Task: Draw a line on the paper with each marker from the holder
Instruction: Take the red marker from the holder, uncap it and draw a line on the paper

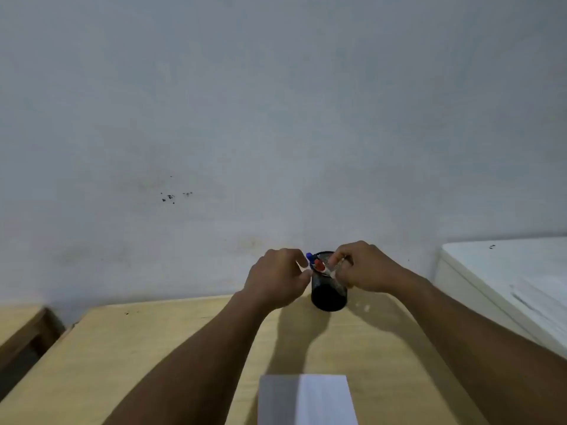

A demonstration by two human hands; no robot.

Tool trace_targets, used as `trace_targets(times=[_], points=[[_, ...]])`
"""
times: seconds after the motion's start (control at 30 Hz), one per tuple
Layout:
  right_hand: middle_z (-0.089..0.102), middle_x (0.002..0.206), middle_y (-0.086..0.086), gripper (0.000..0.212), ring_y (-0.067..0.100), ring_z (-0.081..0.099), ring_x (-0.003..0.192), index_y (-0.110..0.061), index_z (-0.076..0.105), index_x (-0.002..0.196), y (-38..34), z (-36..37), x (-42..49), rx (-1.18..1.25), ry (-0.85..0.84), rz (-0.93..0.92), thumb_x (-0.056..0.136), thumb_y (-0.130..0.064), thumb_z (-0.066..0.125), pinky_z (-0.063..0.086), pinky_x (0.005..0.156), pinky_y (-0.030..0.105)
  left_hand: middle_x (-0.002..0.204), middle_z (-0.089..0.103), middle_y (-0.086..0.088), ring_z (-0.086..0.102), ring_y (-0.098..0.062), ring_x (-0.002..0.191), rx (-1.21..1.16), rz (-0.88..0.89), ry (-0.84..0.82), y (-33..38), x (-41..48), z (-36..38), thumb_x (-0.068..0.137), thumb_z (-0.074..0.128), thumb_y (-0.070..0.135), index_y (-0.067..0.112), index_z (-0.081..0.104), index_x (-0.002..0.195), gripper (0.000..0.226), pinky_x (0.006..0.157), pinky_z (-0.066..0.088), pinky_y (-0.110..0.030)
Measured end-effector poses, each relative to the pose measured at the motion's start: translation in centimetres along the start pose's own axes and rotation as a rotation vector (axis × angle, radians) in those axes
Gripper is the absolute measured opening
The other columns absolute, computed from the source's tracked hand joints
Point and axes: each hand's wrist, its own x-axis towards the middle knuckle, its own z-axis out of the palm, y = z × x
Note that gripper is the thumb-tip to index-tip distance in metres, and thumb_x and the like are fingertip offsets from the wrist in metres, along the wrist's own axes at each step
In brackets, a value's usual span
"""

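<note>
- At the far edge of the tabletop [153, 348], near the wall, stands the black holder [328, 294] with a blue-capped marker [310, 256] and a red-capped marker [319, 265] inside.
- Left hand [276, 280] is at 9 o'clock of the holder; its grip is curled at the rim, clamped or not I cannot tell.
- Right hand [365, 268] at 3 o'clock pinches the red-capped marker.
- White paper [306, 400] lies at 6 o'clock, well apart.

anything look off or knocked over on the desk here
Nothing stands out. The black holder stands upright at the table's far edge with both hands at its rim, markers inside, and the paper lies flat.
</note>
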Motion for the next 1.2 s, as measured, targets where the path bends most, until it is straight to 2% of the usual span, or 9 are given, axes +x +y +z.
trace_targets(times=[0.23,0.33,0.53,0.63,0.77,0.87,1.03,1.1,1.2], points=[[0.066,0.073,-0.003,0.013,0.017,0.063,0.066,-0.019,0.076,0.097,2.8,0.6,3.4,0.036,0.031,-0.022,0.084,-0.019,0.077,0.048,0.061,0.027,0.082,0.078,0.009,0.071,-0.016,0.080,-0.062,0.034,0.064,-0.1,3.7,2.8,0.084,0.068,0.040,0.035,0.066,0.109,0.026,0.071,0.058,-0.037],[0.065,0.070,-0.003,0.012,0.016,0.062,0.063,-0.020,0.077,0.093,3.0,0.6,3.6,0.035,0.030,-0.031,0.082,-0.024,0.081,0.049,0.061,0.027,0.082,0.079,0.013,0.071,-0.013,0.077,-0.085,0.041,0.094,-0.3,4.1,3.1,0.081,0.071,0.039,0.034,0.065,0.099,0.019,0.070,0.056,-0.035],[0.064,0.068,-0.002,0.010,0.019,0.062,0.064,-0.026,0.074,0.087,2.6,0.7,2.9,0.032,0.001,-0.014,0.081,-0.018,0.076,0.051,0.066,0.031,0.076,0.077,0.011,0.072,-0.009,0.073,-0.199,0.004,0.115,-0.2,4.0,3.3,0.080,0.079,0.025,0.029,0.068,0.083,0.012,0.073,0.059,-0.036],[0.068,0.071,0.000,0.013,0.018,0.066,0.065,-0.020,0.076,0.093,1.9,0.3,1.8,0.041,-0.016,-0.001,0.080,-0.022,0.077,0.056,0.071,0.033,0.072,0.076,0.009,0.072,-0.008,0.072,-0.248,-0.027,0.152,0.0,3.4,2.5,0.078,0.080,0.023,0.025,0.072,0.081,0.009,0.074,0.059,-0.033],[0.071,0.065,0.000,0.014,0.015,0.066,0.062,-0.018,0.077,0.090,0.4,0.0,0.1,0.058,-0.005,0.024,0.082,-0.011,0.068,0.049,0.057,0.023,0.068,0.071,0.009,0.069,-0.008,0.068,-0.354,-0.077,0.223,0.5,1.9,0.0,0.079,0.081,0.023,0.018,0.072,0.081,0.011,0.067,0.055,-0.026],[0.074,0.073,0.004,0.014,0.015,0.069,0.061,-0.009,0.076,0.091,-1.3,0.3,-1.5,0.193,-0.050,0.078,0.092,-0.021,0.069,0.047,0.052,0.022,0.076,0.076,0.000,0.075,-0.014,0.068,-0.475,-0.131,0.240,0.6,0.3,-2.3,0.080,0.081,0.022,0.014,0.070,0.082,0.014,0.064,0.057,-0.026],[0.072,0.074,0.009,0.062,0.022,0.065,0.059,-0.005,0.069,0.104,-4.6,2.9,-4.1,0.693,-0.175,0.274,0.089,-0.065,0.064,0.045,0.053,0.028,0.084,0.075,-0.017,0.079,-0.027,0.075,-0.914,-0.247,0.159,0.2,-3.9,-5.2,0.084,0.081,0.011,0.003,0.063,0.088,0.020,0.067,0.057,-0.035],[0.070,0.069,0.008,0.064,0.021,0.062,0.052,-0.006,0.067,0.103,-5.7,4.6,-4.9,0.925,-0.161,0.302,0.088,-0.068,0.062,0.040,0.049,0.027,0.086,0.075,-0.016,0.078,-0.029,0.077,-1.032,-0.295,0.099,-0.3,-6.0,-5.7,0.085,0.080,0.009,0.003,0.062,0.090,0.021,0.069,0.058,-0.034],[0.064,0.059,0.004,0.045,0.015,0.052,0.043,-0.010,0.065,0.092,-6.8,7.4,-5.3,1.142,-0.048,0.307,0.094,-0.056,0.064,0.034,0.044,0.023,0.089,0.077,-0.015,0.078,-0.029,0.083,-1.093,-0.366,0.007,-1.7,-8.4,-5.4,0.086,0.080,0.010,0.004,0.064,0.098,0.021,0.073,0.060,-0.032]])
